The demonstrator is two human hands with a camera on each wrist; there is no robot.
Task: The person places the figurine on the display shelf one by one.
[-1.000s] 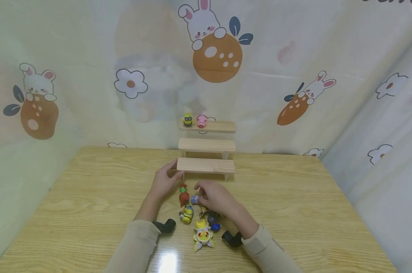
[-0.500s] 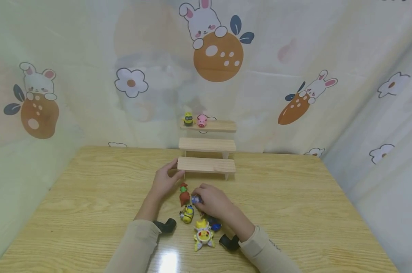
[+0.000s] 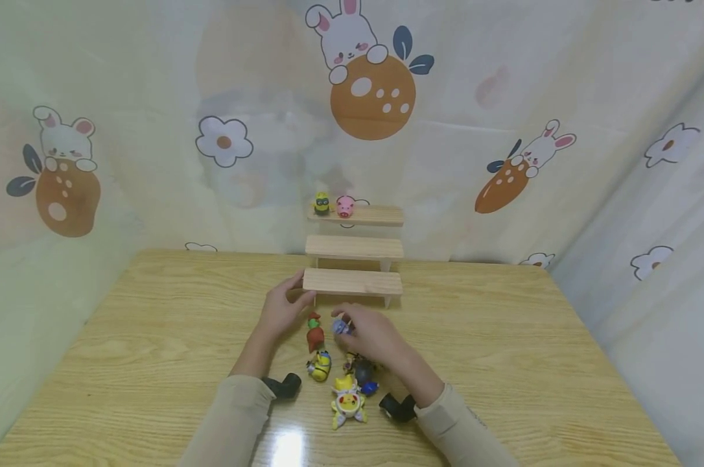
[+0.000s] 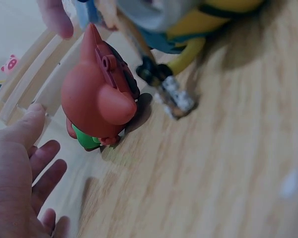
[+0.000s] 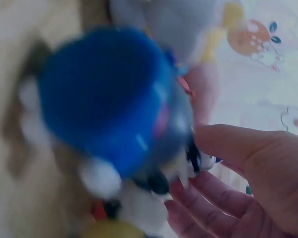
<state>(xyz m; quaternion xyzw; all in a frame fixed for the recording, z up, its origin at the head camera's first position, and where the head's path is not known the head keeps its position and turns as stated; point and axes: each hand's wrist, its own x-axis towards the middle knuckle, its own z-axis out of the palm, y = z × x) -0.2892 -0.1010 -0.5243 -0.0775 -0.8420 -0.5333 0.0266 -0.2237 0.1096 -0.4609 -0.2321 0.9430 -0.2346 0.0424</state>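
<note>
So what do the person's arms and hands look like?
Left sleeve and right sleeve: beige, cuffs look folded back. Right one has a faint dark marking, unreadable. A curved black piece shows by each cuff. Left hand, right hand: bare, no gloves.

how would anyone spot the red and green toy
On the wood-grain table, find the pale wooden three-tier shelf. In front of its lowest tier, beside the left hand, lies the red-and-green toy figure. Its red body sets it apart from the yellow toy figure nearby.
</note>
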